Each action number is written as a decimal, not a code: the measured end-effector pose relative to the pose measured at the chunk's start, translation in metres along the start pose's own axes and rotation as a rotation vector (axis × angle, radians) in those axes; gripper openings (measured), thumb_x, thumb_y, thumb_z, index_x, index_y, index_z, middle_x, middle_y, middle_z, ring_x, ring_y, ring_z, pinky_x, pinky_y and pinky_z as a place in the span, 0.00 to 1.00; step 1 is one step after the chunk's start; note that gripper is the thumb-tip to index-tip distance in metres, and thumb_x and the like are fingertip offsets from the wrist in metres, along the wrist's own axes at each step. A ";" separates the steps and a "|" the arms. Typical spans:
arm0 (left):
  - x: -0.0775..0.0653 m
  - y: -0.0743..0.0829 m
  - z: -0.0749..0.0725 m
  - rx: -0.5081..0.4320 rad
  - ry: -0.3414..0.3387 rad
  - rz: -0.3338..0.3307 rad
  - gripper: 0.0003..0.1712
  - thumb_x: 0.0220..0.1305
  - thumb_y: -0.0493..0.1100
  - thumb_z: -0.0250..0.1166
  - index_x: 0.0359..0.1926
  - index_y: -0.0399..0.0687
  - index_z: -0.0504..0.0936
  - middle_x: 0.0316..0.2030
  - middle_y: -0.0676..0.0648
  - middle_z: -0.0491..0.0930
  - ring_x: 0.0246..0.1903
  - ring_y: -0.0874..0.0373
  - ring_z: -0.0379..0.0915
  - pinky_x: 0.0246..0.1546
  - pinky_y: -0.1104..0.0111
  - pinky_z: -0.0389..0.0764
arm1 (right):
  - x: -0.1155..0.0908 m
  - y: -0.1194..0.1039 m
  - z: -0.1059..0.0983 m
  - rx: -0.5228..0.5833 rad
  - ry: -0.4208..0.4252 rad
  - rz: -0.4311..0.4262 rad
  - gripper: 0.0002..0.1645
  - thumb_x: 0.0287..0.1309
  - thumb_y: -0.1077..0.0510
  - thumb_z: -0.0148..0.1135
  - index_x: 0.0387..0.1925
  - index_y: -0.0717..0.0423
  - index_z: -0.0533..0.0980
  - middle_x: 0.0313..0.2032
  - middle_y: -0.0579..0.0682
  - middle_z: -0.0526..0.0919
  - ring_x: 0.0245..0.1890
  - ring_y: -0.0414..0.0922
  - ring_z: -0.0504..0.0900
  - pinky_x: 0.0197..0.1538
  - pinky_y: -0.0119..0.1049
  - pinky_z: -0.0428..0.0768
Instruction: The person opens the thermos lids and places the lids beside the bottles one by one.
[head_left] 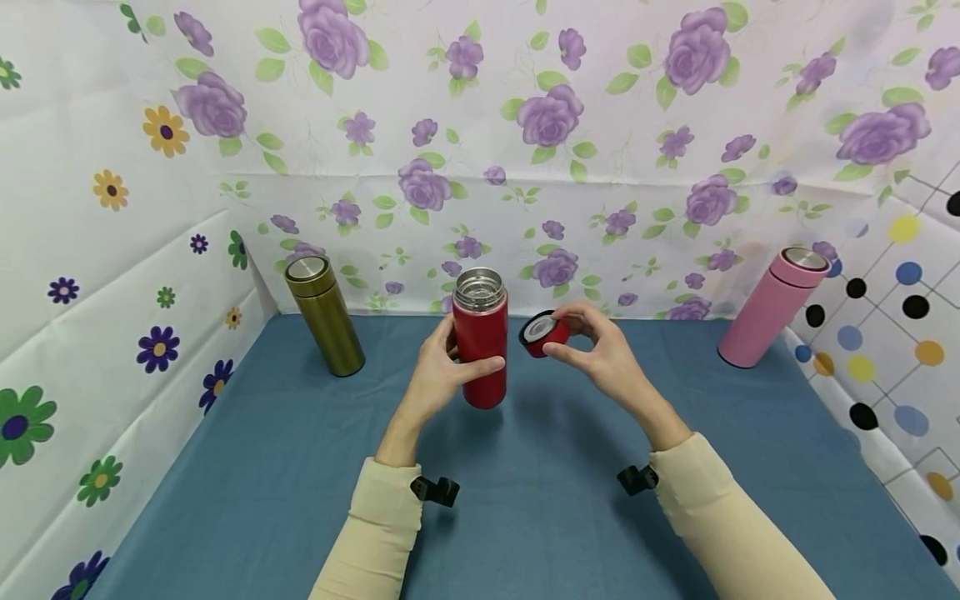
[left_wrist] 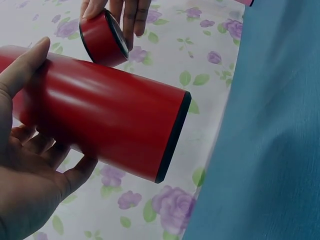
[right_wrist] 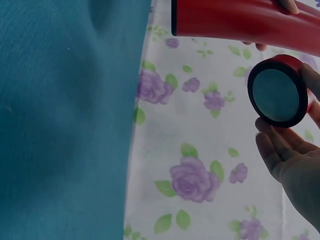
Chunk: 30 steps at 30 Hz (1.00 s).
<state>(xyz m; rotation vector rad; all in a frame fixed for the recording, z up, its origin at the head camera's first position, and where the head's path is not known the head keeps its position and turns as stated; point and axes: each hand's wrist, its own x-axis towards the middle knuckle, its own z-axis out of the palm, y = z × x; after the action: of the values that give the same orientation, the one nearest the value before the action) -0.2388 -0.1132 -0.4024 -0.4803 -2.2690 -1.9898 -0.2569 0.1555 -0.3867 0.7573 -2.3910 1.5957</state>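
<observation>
My left hand [head_left: 442,367] grips a red thermos bottle [head_left: 483,350] round its middle, holding it upright above the table, with its steel mouth uncovered. In the left wrist view the red body [left_wrist: 105,110] ends in a black base, and the thumb lies along one side. To the right of the bottle my right hand [head_left: 600,354] pinches the red lid [head_left: 546,335] between thumb and fingers. The lid is tilted and apart from the bottle's mouth. Its black rim and round end face [right_wrist: 276,95] show in the right wrist view.
An olive-gold thermos [head_left: 326,321] stands at the back left of the blue table [head_left: 525,517]. A pink thermos [head_left: 776,308] stands at the back right. Floral sheeting [head_left: 480,217] hangs behind, and patterned sheets flank both sides.
</observation>
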 end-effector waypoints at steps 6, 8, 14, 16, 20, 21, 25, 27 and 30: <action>0.002 -0.004 -0.009 -0.009 0.018 0.002 0.44 0.61 0.49 0.78 0.74 0.56 0.67 0.64 0.49 0.75 0.62 0.48 0.74 0.60 0.46 0.79 | 0.002 0.004 0.010 0.014 0.006 0.046 0.26 0.64 0.53 0.74 0.59 0.53 0.74 0.57 0.52 0.79 0.58 0.49 0.80 0.61 0.55 0.78; 0.002 -0.004 -0.013 -0.011 0.024 0.003 0.44 0.61 0.49 0.78 0.74 0.56 0.67 0.64 0.50 0.75 0.62 0.48 0.73 0.60 0.46 0.79 | 0.004 0.006 0.013 0.013 0.016 0.052 0.26 0.64 0.53 0.74 0.59 0.53 0.74 0.58 0.52 0.78 0.58 0.50 0.80 0.59 0.54 0.80; 0.004 -0.008 -0.027 -0.009 0.041 -0.011 0.44 0.61 0.48 0.78 0.74 0.54 0.67 0.65 0.49 0.74 0.63 0.48 0.72 0.62 0.46 0.77 | 0.009 0.011 0.025 0.061 0.017 0.067 0.25 0.65 0.56 0.73 0.59 0.56 0.73 0.59 0.55 0.77 0.59 0.54 0.81 0.55 0.51 0.84; 0.006 -0.010 -0.033 -0.009 0.050 -0.024 0.44 0.61 0.48 0.78 0.74 0.53 0.66 0.65 0.47 0.74 0.64 0.47 0.72 0.63 0.45 0.76 | 0.010 0.012 0.031 0.094 0.002 0.088 0.25 0.65 0.57 0.73 0.58 0.57 0.73 0.61 0.56 0.75 0.60 0.54 0.81 0.54 0.49 0.85; 0.011 -0.014 -0.049 -0.006 0.097 -0.053 0.43 0.62 0.48 0.78 0.73 0.51 0.67 0.66 0.45 0.74 0.64 0.47 0.71 0.66 0.45 0.73 | 0.012 0.015 0.045 0.142 -0.021 0.136 0.24 0.65 0.57 0.73 0.56 0.56 0.71 0.64 0.56 0.73 0.64 0.54 0.80 0.53 0.48 0.86; 0.012 -0.015 -0.053 -0.007 0.110 -0.059 0.43 0.62 0.47 0.78 0.74 0.51 0.66 0.66 0.45 0.74 0.65 0.47 0.71 0.67 0.45 0.73 | 0.013 0.015 0.049 0.151 -0.023 0.139 0.24 0.65 0.57 0.73 0.56 0.56 0.71 0.65 0.57 0.72 0.65 0.54 0.79 0.53 0.48 0.86; 0.015 -0.019 -0.067 0.002 0.152 -0.084 0.44 0.64 0.47 0.77 0.75 0.49 0.65 0.67 0.44 0.72 0.66 0.46 0.69 0.68 0.46 0.71 | 0.017 0.021 0.066 0.158 -0.007 0.152 0.24 0.65 0.59 0.72 0.56 0.54 0.71 0.64 0.57 0.73 0.65 0.53 0.80 0.53 0.49 0.85; 0.015 -0.021 -0.071 0.004 0.165 -0.096 0.45 0.64 0.47 0.76 0.76 0.49 0.64 0.68 0.43 0.72 0.67 0.46 0.68 0.69 0.46 0.70 | 0.019 0.024 0.075 0.156 0.005 0.159 0.23 0.65 0.59 0.73 0.56 0.53 0.71 0.63 0.57 0.74 0.64 0.53 0.80 0.54 0.49 0.85; 0.016 -0.023 -0.076 0.006 0.184 -0.111 0.46 0.65 0.47 0.76 0.78 0.50 0.62 0.69 0.43 0.71 0.68 0.46 0.67 0.69 0.46 0.70 | 0.023 0.028 0.086 0.145 0.023 0.161 0.23 0.63 0.59 0.74 0.55 0.53 0.71 0.62 0.56 0.76 0.64 0.53 0.81 0.54 0.50 0.85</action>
<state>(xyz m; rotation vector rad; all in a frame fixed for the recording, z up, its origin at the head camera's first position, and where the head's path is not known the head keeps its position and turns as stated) -0.2709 -0.1869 -0.4089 -0.1658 -2.2327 -1.9832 -0.2790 0.0795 -0.4359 0.5786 -2.3950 1.8455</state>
